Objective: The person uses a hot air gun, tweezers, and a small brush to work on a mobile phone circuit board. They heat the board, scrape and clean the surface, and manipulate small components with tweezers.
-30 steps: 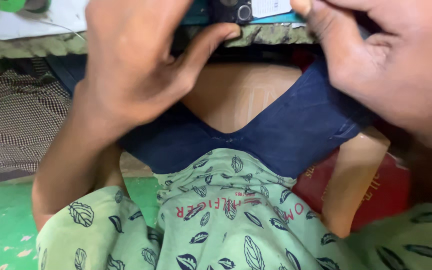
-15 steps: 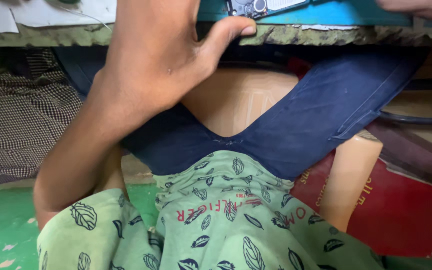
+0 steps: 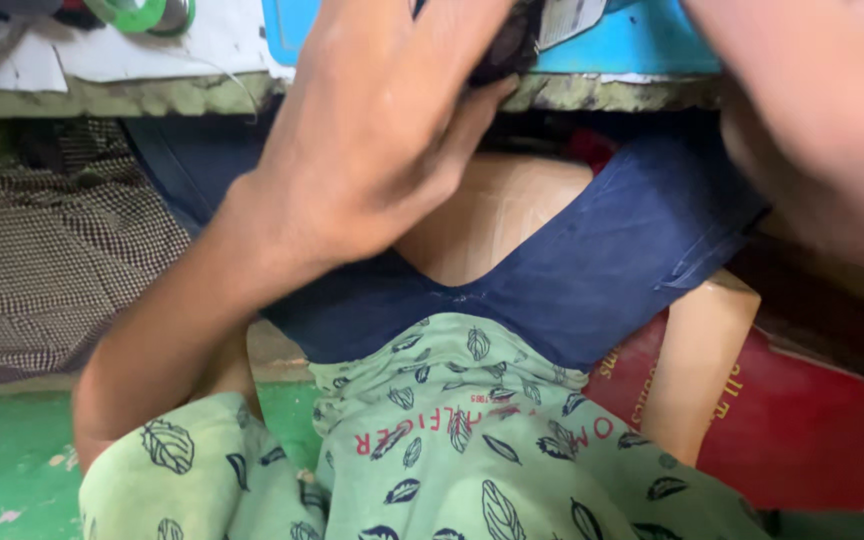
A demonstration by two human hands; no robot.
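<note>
Right hand (image 3: 812,130) back over blue surface (image 3: 642,50)

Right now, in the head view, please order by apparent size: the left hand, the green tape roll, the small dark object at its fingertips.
1. Left hand, largest, though nearest the camera.
2. Green tape roll, partly cropped.
3. Small dark object, mostly hidden; the last two are unsure.

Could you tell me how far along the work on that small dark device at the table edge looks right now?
Nothing looks finished. In hand: the left hand grips a small dark device at the edge of the blue mat; the right hand is close by, blurred, its grip unclear. What is left cannot be judged, since the hands hide most of the device.
</note>
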